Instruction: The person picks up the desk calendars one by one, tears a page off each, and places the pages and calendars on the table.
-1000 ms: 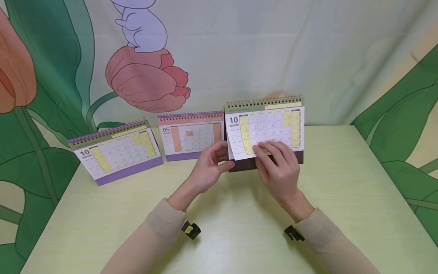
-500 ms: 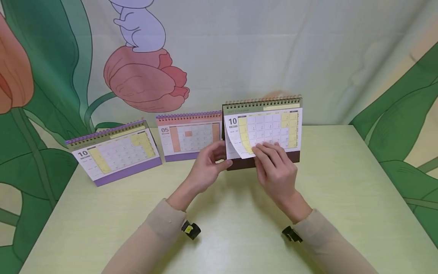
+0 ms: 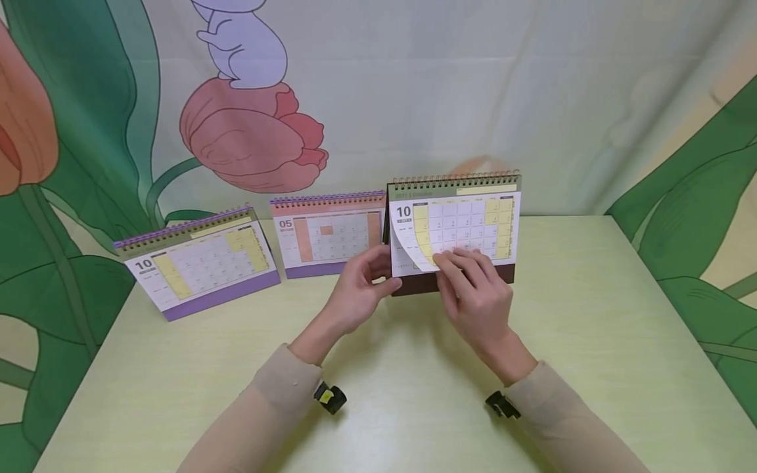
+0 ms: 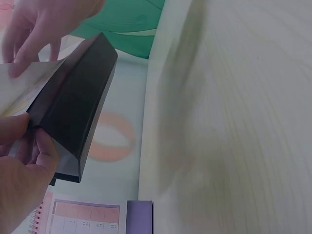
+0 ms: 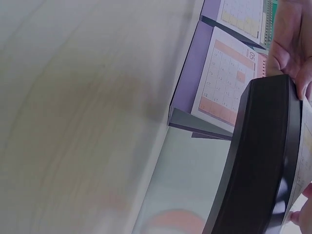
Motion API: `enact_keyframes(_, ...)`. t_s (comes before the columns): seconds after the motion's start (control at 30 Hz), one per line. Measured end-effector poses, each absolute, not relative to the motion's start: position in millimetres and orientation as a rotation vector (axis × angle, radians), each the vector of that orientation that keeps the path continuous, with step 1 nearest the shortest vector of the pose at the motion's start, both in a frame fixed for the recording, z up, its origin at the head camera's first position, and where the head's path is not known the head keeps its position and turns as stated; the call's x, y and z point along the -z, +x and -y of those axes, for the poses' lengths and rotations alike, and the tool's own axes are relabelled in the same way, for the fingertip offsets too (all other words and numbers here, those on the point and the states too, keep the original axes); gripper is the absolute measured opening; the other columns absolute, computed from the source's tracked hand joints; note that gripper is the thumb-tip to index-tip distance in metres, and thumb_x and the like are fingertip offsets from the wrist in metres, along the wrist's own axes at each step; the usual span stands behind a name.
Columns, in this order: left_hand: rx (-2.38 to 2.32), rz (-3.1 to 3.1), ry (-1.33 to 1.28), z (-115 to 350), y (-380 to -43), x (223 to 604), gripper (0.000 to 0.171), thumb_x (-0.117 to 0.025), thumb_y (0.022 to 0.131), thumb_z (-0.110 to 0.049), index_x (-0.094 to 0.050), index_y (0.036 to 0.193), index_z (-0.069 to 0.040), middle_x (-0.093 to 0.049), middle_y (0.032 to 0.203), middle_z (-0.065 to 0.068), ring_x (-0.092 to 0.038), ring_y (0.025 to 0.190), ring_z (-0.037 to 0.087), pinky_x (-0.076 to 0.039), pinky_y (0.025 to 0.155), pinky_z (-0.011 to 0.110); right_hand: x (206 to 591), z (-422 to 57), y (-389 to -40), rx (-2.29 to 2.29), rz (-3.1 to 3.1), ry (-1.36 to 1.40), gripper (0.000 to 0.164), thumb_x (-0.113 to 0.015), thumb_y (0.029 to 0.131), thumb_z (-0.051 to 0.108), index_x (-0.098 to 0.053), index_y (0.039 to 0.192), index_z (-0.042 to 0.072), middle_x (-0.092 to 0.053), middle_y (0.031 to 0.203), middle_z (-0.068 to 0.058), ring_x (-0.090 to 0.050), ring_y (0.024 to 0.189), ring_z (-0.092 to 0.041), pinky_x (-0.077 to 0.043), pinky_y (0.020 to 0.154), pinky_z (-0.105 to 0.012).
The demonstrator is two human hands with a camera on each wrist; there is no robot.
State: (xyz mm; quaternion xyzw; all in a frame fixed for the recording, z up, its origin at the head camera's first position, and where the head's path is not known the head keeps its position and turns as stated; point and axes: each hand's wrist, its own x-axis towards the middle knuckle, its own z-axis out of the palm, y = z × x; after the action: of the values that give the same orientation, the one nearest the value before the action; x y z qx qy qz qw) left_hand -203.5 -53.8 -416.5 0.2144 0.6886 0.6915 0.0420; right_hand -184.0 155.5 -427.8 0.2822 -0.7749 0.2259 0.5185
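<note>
A desk calendar [image 3: 446, 220] with a dark base and a coil-bound top shows an October page in the head view. My left hand [image 3: 359, 289] grips its lower left corner, thumb in front and fingers behind. The right hand [image 3: 480, 289] pinches the page's lower edge, and the page's left corner curls away from the sheet beneath. In the left wrist view the calendar's black underside [image 4: 78, 92] is raised off the table, with the left hand [image 4: 24, 175] at its near end. That same black base [image 5: 261, 151] fills much of the right wrist view.
Two purple-based desk calendars stand on the left: an October one [image 3: 204, 263] at an angle and a pink May one [image 3: 328, 240] right beside the held calendar. A printed curtain [image 3: 449, 98] hangs behind the pale table [image 3: 402, 407].
The October page's lower left corner has curled up and moved right, baring more of the sheet underneath. The calendar's top has dipped slightly. My left hand keeps its grip.
</note>
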Motion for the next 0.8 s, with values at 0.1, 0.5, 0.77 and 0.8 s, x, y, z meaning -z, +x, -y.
enact_keyframes(0.1,-2.119,-2.105,0.652,53,-204,417,0.04,-0.061,0.092,0.017,-0.061,0.13,0.005,-0.069,0.118,0.019,-0.066,0.108,0.028,-0.055,0.092,0.041,428,-155,-185,-0.582,1.839,0.672,0.016,-0.065,0.095,0.003,-0.076,0.106,-0.001,-0.075,0.1,-0.016,-0.07,0.095,-0.036,-0.058,0.085,-0.053)
enact_keyframes(0.5,-2.076,-2.141,0.605,59,-207,428,0.042,-0.06,0.093,0.018,-0.059,0.133,0.005,-0.066,0.127,0.018,-0.064,0.114,0.03,-0.054,0.097,0.037,415,-157,-178,-1.034,1.897,0.589,0.005,-0.056,0.097,-0.012,-0.057,0.098,-0.007,-0.063,0.093,-0.02,-0.052,0.072,-0.025,-0.041,0.06,-0.02)
enact_keyframes(0.77,-2.005,-2.254,0.591,61,-205,427,0.031,-0.061,0.094,0.014,-0.063,0.123,0.004,-0.067,0.113,0.016,-0.064,0.1,0.028,-0.054,0.086,0.035,409,-166,-175,-1.365,1.96,0.373,0.008,-0.053,0.104,-0.003,-0.054,0.099,-0.009,-0.066,0.102,-0.022,-0.056,0.081,-0.025,-0.043,0.061,-0.016)
enact_keyframes(0.8,-1.994,-2.266,0.59,61,-205,426,0.031,-0.062,0.094,0.014,-0.063,0.122,0.004,-0.067,0.111,0.016,-0.063,0.097,0.027,-0.053,0.084,0.035,408,-167,-175,-1.423,1.969,0.35,0.01,-0.052,0.106,0.0,-0.054,0.101,-0.009,-0.066,0.103,-0.021,-0.055,0.08,-0.026,-0.043,0.063,-0.017)
